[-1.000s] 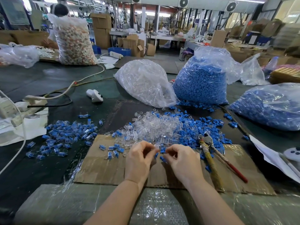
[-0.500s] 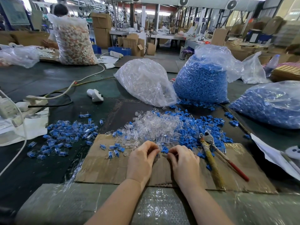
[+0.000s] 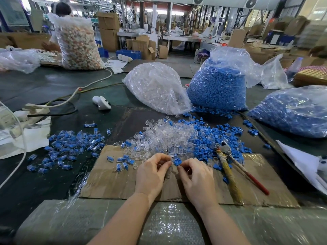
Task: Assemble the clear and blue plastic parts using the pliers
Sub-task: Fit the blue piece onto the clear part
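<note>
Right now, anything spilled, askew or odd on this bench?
Loose blue plastic parts have spilled from the foot of the clear bag of blue parts onto the dark table. The pliers with one red handle lie unused on the brown cardboard sheet.

No words, numbers or brand names can be read anywhere here. The cardboard boxes far back look plain. The framed board at the top left is too blurry to read. The white papers far off on the tabletop show no clear letters.
</note>
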The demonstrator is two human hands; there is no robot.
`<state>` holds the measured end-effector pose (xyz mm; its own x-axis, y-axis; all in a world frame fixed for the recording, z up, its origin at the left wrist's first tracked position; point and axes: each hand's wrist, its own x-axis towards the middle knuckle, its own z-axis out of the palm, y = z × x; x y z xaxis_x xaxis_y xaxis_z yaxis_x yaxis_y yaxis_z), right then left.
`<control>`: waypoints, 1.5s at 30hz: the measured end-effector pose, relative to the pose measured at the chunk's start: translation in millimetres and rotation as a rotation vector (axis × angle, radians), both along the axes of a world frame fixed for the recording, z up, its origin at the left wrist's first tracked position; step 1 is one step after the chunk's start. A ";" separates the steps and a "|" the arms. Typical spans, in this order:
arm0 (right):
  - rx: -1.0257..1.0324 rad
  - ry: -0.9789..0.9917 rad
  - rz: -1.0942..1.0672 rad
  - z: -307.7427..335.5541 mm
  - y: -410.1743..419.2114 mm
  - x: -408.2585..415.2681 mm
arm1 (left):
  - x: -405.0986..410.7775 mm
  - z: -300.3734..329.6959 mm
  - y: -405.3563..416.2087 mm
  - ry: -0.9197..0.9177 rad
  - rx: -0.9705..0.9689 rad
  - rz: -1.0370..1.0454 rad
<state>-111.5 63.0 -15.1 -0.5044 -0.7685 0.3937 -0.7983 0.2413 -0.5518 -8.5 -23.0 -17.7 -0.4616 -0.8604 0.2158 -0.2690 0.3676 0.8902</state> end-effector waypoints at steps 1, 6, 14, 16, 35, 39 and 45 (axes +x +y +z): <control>0.002 -0.002 0.003 0.0 0.3 0.1 | -0.5 -0.3 -0.1 0.005 0.006 -0.009; 0.007 -0.043 0.002 0.8 1.2 -0.4 | -1.4 -2.7 0.0 0.027 0.052 -0.060; -0.046 -0.131 -0.029 1.2 2.0 -1.8 | -1.0 -3.7 0.2 0.025 0.063 -0.096; -0.035 -0.119 -0.026 1.3 1.6 -1.4 | -0.4 -3.1 0.8 0.009 0.039 -0.112; -0.135 -0.034 0.097 5.5 4.3 1.3 | -0.7 -2.1 -2.0 0.030 0.100 -0.148; -0.130 -0.016 0.107 4.3 4.5 0.1 | -0.5 -2.2 -2.1 0.016 0.071 -0.140; -0.125 0.009 0.111 3.5 3.3 -0.4 | -0.4 0.0 -2.2 -0.018 0.026 -0.125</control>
<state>-111.9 66.2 -11.6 -0.4155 -0.7639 0.4938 -0.8210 0.0813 -0.5651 -8.9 -25.3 -17.7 -0.5688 -0.8014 0.1849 -0.2385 0.3758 0.8955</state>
